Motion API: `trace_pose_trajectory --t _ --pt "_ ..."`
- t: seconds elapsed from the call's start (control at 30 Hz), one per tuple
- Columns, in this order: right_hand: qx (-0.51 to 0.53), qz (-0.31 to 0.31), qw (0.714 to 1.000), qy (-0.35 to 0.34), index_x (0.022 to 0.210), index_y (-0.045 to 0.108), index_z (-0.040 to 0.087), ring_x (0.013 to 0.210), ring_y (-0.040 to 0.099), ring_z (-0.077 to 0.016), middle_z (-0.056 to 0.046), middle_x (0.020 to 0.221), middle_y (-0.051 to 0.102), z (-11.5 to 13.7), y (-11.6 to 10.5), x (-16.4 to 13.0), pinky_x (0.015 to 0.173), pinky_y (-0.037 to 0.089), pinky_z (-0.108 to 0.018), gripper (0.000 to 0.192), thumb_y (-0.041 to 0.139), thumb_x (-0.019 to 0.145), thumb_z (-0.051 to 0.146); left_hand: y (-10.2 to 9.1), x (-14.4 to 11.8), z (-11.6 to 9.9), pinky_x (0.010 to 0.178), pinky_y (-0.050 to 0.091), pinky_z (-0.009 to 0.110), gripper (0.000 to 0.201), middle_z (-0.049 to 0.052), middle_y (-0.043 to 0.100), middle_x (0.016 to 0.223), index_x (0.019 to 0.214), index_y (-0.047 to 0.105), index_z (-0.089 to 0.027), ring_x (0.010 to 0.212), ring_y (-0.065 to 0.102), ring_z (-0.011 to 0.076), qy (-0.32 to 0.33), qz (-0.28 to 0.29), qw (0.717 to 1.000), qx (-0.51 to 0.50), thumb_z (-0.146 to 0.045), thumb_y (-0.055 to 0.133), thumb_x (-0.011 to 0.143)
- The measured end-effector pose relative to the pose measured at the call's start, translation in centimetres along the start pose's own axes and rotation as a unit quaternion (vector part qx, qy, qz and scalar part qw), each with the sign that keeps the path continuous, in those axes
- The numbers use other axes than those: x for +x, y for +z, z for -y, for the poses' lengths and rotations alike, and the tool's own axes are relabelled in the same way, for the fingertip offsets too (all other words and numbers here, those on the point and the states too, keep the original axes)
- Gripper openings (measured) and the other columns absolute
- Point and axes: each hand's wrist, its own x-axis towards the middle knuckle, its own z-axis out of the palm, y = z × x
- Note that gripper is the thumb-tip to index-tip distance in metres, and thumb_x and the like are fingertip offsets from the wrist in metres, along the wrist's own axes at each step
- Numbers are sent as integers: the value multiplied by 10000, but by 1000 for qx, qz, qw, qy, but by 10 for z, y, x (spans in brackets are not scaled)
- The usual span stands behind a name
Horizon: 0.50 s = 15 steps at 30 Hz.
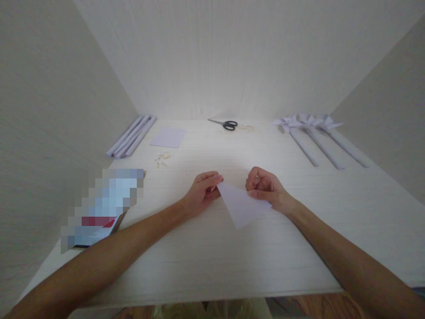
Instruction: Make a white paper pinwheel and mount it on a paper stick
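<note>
A pale lilac sheet of paper (241,206), folded into a triangle, is held between my two hands just over the white table. My left hand (205,188) pinches its left corner between thumb and fingers. On the other side my right hand (265,189) has its thumb on the paper near the folded edge, with the fingers curled behind. One point of the triangle faces down toward me. The fingers of my right hand partly hide its right corner.
Scissors (227,124) with black handles lie at the back. Paper pinwheels (307,122) on rolled sticks are at right. Paper rolls (133,136), a square paper stack (168,137), small pale strips (162,158) and a blurred-out device (109,204) lie at left. Walls enclose the table (206,266).
</note>
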Motion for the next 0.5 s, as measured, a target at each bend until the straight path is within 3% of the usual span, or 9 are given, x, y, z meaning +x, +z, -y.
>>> trace_pose_trajectory --t 0.23,0.5 --pt "11 1 1000 14 737 445 182 424 416 -40 62 579 486 2 2 -1 352 304 -133 265 680 618 206 0 -4 1 335 121 154 345 -75 335 415 426 327 -131 314 208 -19 -23 41 996 -70 -187 576 658" --pt "14 0 1000 21 745 446 182 405 400 -43 60 565 474 2 2 -3 337 284 -140 271 678 608 211 1 -4 -3 322 122 155 339 -79 314 409 429 319 -137 319 181 -10 -43 23 994 -99 -186 562 659"
